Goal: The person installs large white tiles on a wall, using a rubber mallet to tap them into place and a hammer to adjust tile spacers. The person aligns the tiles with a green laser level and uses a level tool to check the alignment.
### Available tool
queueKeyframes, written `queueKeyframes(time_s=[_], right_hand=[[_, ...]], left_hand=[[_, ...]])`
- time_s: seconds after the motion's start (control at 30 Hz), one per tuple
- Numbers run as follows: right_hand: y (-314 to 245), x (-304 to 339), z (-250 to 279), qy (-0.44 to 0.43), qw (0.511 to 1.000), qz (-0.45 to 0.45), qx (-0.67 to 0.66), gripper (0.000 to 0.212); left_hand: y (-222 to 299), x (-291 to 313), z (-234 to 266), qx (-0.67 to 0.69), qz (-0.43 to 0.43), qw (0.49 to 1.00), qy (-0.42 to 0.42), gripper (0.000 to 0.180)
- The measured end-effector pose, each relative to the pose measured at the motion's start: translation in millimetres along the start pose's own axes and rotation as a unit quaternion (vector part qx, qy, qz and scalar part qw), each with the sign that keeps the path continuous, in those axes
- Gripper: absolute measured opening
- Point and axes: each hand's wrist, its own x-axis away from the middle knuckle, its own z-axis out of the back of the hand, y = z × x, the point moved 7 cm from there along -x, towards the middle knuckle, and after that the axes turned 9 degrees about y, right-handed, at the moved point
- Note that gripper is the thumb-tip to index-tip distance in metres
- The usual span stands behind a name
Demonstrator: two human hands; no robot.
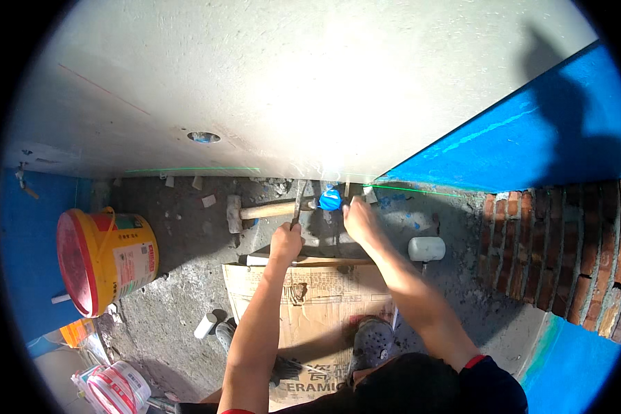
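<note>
A bar (299,203) is gripped low by the left hand (287,243), probably for reach toward the floor's (172,310) far edge. The right hand (358,218) is clenched; contents cannot be told.

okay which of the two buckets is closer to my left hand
The yellow bucket with the red lid, nearer the pale wall. The other, a white bucket with red markings, sits lower in view, farther from your left hand.

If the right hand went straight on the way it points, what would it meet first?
Probably the lower edge of the pale wall panel, just beyond the right hand. The thin pale stick at its fist would likely touch before the knuckles do, though depth is unclear from this view.
</note>
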Motion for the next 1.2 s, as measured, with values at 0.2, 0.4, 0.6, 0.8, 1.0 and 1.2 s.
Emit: queueKeyframes(time_s=[0.2, 0.4, 0.6, 0.8, 1.0, 1.2], right_hand=[[-37, 71, -30, -0.183, 0.962, -0.01, -0.2, 0.051], [-32, 73, -30, -0.152, 0.976, -0.022, -0.157, 0.041], [-39, 80, -48, -0.113, 0.989, 0.1, -0.006, 0.023], [-81, 88, -36, -0.122, 0.956, 0.265, -0.002, 0.051], [-3, 70, -113, -0.238, 0.959, 0.016, -0.152, 0.044], [2, 63, -175, -0.203, 0.929, 0.264, -0.16, 0.03]], left_hand=[[64, 11, 2, 0.043, -0.063, 0.997, -0.032, 0.031], [100, -1, 32, -0.306, -0.316, 0.879, 0.183, 0.027], [60, -54, 10, -0.284, -0.36, 0.881, 0.115, 0.031], [43, -55, 3, -0.422, -0.29, 0.849, 0.128, 0.038], [62, -4, 18, -0.134, -0.196, 0.966, 0.101, 0.028], [33, 33, 74, -0.13, -0.18, 0.961, 0.165, 0.031]])
